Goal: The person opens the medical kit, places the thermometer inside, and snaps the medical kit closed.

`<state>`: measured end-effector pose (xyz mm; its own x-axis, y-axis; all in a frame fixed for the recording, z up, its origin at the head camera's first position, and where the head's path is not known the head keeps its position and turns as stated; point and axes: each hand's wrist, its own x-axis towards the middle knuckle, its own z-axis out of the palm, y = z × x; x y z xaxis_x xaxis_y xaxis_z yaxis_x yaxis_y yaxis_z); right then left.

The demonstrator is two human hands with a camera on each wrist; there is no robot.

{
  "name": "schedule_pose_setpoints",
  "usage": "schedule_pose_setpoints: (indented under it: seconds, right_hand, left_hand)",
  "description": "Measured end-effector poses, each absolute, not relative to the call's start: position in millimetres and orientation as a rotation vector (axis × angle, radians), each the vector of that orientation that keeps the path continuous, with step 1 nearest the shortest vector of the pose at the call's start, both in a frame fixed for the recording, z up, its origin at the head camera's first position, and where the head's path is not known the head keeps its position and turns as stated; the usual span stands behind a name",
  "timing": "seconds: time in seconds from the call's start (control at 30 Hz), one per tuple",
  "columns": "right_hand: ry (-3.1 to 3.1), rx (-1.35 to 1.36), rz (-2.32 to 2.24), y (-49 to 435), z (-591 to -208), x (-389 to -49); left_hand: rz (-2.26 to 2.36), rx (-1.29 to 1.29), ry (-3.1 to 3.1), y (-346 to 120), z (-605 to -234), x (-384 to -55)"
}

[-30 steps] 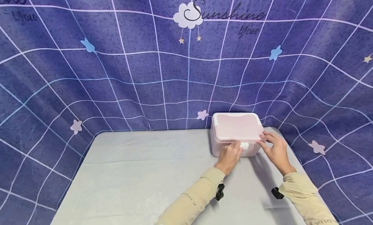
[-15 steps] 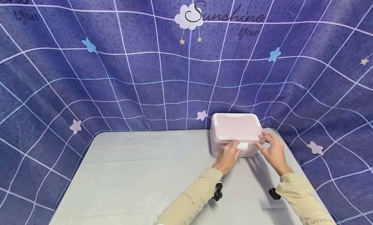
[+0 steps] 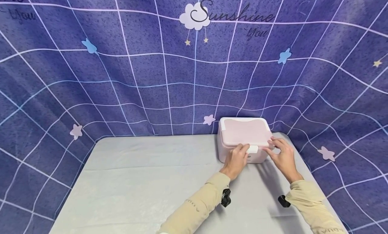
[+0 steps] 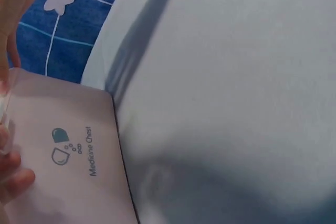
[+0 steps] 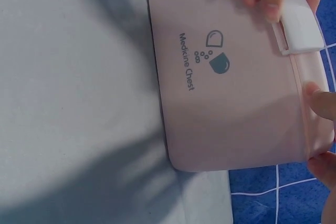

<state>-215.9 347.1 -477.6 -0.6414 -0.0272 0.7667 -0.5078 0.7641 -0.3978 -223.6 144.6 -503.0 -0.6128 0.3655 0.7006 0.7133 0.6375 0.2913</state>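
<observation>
A pink medicine chest with a white-trimmed lid stands at the back right of the table, its lid down. Printed on its front, "Medicine Chest" and a capsule drawing appear in both wrist views. My left hand is at the front, thumb and fingertips curled at the left end of the white latch. That latch tilts out from the front, with a gap under its lower edge in the right wrist view. With thumb and fingers, my right hand holds the lid's front right corner.
A pale cloth covers the table. Behind and on both sides hangs a purple-blue curtain with grid lines and stars, close to the chest's back. Dark wrist devices sit on both sleeves.
The latch's lower edge has swung up and outward, uncovering more of the print below it. My left fingers have risen slightly with it; the right hand keeps its place on the lid corner.
</observation>
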Motion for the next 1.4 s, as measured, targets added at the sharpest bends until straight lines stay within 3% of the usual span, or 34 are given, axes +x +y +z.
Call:
schedule_pose_setpoints:
  seconds: [0.33,1.4]
  right_hand:
    - [-2.134,0.407,0.781,345,-478,-217]
    - [-2.161,0.339,0.776,343,-482,-216]
  left_hand:
    - [-0.516,-0.873,-2.270,140,-500,-224]
    - [-0.536,-0.751,-2.069,153,-520,-230]
